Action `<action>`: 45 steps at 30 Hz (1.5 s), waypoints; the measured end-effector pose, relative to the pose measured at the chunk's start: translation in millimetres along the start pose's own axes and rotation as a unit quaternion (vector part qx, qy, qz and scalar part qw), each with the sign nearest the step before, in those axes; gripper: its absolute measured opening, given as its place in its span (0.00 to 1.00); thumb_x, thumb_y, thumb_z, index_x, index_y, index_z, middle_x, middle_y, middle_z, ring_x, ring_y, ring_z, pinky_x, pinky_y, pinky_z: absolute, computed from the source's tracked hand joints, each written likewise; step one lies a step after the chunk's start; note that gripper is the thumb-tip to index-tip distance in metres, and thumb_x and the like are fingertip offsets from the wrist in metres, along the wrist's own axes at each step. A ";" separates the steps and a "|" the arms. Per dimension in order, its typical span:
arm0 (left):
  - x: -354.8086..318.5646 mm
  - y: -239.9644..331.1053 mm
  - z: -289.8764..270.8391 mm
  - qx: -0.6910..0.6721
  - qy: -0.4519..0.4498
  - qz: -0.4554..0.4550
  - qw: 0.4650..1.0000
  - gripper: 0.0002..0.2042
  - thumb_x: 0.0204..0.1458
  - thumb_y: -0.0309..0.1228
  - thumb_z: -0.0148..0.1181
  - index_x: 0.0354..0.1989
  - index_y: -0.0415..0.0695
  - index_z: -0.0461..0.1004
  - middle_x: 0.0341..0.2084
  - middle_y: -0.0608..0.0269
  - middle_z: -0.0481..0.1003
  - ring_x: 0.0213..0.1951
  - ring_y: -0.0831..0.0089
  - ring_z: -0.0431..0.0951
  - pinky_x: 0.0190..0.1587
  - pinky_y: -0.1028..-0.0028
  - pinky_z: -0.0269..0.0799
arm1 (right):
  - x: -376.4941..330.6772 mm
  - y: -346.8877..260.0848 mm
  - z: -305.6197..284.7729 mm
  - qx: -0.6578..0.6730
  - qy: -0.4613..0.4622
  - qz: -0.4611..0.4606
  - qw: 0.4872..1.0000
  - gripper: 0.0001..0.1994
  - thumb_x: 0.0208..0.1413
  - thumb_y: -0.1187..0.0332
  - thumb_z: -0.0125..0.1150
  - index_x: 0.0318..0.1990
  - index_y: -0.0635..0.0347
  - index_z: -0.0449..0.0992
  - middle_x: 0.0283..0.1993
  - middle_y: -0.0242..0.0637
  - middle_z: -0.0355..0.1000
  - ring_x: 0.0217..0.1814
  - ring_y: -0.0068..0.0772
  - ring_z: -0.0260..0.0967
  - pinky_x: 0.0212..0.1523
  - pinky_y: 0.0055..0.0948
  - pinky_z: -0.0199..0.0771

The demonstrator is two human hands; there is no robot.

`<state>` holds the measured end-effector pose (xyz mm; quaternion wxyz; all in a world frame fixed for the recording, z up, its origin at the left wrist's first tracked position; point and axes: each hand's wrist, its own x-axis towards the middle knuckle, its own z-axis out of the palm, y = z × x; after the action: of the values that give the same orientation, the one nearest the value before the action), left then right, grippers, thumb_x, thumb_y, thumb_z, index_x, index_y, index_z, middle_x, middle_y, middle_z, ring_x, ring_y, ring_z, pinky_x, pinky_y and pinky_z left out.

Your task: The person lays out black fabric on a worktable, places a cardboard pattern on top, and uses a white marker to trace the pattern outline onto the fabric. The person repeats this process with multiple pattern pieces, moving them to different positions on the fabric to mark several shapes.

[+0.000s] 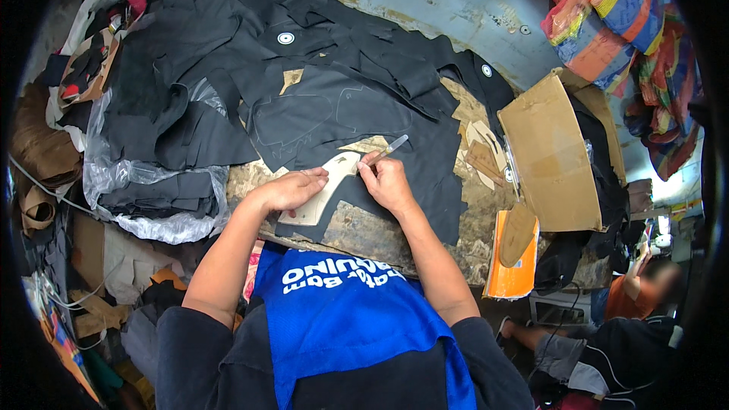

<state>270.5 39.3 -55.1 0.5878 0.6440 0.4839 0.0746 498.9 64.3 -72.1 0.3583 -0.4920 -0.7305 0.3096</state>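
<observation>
My left hand (296, 191) lies with its fingers stretched out flat on a curved cream card template (340, 171), pressing it down. Under the template is a sheet of black leather-like material (433, 182); thin pale outlines of other shapes are drawn on its upper part. A slim pen (396, 144) is pinched in my right hand (387, 184), by the template's upper right end. The pen's back end points up and to the right, while its tip is hidden by my fingers.
More black material (213, 38) is heaped across the far left. Clear plastic (163, 228) wraps a stack at left. To the right stand an opened cardboard box (553, 156), loose card templates (486, 158) and an orange booklet (510, 282). Other people (600, 353) are at lower right.
</observation>
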 end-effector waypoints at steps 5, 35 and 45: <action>1.6 -1.8 4.4 0.066 0.014 0.035 0.997 0.24 0.60 0.37 0.44 0.58 0.31 0.62 0.64 0.55 0.55 0.49 0.66 0.73 0.30 0.74 0.77 | 18.8 13.1 2.1 -0.024 0.034 -0.028 0.999 0.07 0.51 0.73 0.59 0.30 0.70 0.74 0.30 0.48 0.75 0.26 0.42 0.74 0.29 0.32 0.70; -52.9 -53.9 38.5 0.081 0.520 -0.065 0.848 0.27 0.32 0.40 0.72 0.39 0.35 0.72 0.28 0.46 0.77 0.32 0.55 0.79 0.38 0.65 0.73 | -20.5 0.4 60.7 0.103 0.040 -0.044 0.993 0.05 0.51 0.73 0.61 0.32 0.65 0.74 0.36 0.40 0.76 0.35 0.30 0.75 0.38 0.25 0.73; -54.1 -63.2 36.9 0.036 0.494 -0.054 0.867 0.24 0.38 0.38 0.68 0.41 0.36 0.71 0.29 0.45 0.76 0.33 0.53 0.78 0.38 0.64 0.72 | -22.9 2.6 57.6 0.138 0.028 0.008 0.990 0.05 0.53 0.74 0.60 0.31 0.67 0.72 0.34 0.39 0.76 0.37 0.25 0.73 0.38 0.24 0.72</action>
<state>233.0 -34.5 -92.9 0.2511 0.5168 0.7474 0.3336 458.4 37.8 -111.0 0.4410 -0.4521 -0.6665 0.3960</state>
